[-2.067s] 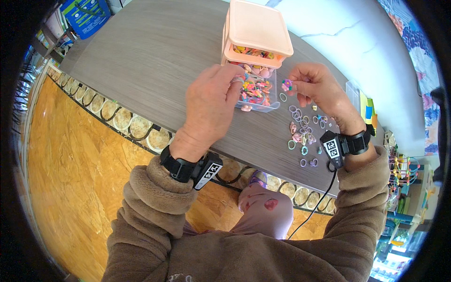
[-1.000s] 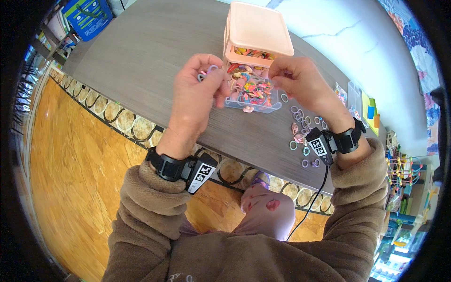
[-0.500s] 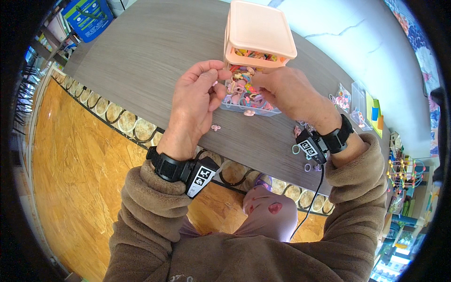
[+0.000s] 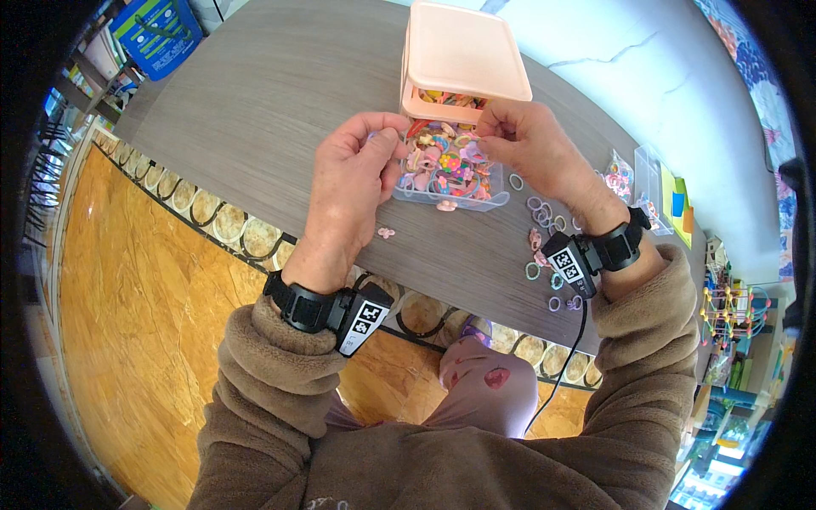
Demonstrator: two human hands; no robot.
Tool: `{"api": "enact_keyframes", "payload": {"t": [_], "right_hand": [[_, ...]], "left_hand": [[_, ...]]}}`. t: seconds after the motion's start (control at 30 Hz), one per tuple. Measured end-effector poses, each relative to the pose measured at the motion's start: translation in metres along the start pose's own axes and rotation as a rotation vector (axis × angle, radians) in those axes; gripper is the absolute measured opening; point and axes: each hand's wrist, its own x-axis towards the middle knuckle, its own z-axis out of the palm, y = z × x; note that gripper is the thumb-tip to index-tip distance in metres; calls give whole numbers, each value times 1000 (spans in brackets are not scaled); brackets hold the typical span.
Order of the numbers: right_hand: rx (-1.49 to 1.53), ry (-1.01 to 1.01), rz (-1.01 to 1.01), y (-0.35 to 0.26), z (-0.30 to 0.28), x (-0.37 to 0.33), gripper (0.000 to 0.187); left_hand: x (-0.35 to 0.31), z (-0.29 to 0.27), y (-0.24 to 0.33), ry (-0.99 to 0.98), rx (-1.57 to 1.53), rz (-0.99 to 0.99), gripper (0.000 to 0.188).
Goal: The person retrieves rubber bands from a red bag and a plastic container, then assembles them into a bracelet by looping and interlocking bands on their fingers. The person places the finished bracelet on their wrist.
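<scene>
A clear drawer [image 4: 491, 201] sticks out of the front of a peach lidded box [image 4: 466, 47], filled with small colourful hair ties [image 4: 446, 161]. My left hand [image 4: 350, 174] is at the drawer's left side, thumb and fingers pinched together; what they hold is too small to make out. Over the drawer's right edge, my right hand [image 4: 535, 149] has thumb and forefinger closed in a pinch, and I cannot tell what is between them. A pink clip-like piece [image 4: 386, 232] lies on the table below my left hand.
Several pastel hair rings [image 4: 539, 206] and pink pieces [image 4: 535, 240] lie scattered on the grey table [image 4: 280, 93] by my right wrist. Farther right are a clear tray [image 4: 650, 174] and a small bag of hair ties [image 4: 619, 176]. A black cable [image 4: 561, 374] hangs past the table edge.
My right hand has lifted out of the drawer's contents and moved slightly right and up, uncovering the hair ties and rings on the table. My left hand stays nearly in place, its fingers still pinched.
</scene>
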Motion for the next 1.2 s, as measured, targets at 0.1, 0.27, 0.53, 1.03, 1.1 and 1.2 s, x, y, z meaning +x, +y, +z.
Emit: {"api": "enact_keyframes", "payload": {"t": [0.1, 0.27, 0.53, 1.03, 1.1, 1.2], "right_hand": [[132, -13, 52, -8, 3, 0, 13], [312, -113, 47, -28, 11, -1, 12], [353, 39, 47, -28, 5, 5, 8], [-465, -16, -314, -21, 6, -11, 17], [-543, -77, -386, -18, 10, -10, 20], [-687, -106, -325, -14, 14, -9, 20]], "left_hand": [[-2, 2, 0, -18, 32, 32, 18], [-1, 3, -9, -134, 349, 302, 18], [11, -15, -11, -14, 371, 379, 15], [9, -11, -14, 58, 362, 400, 13], [8, -10, -14, 49, 377, 399, 12], [7, -10, -15, 40, 399, 378, 12]]}}
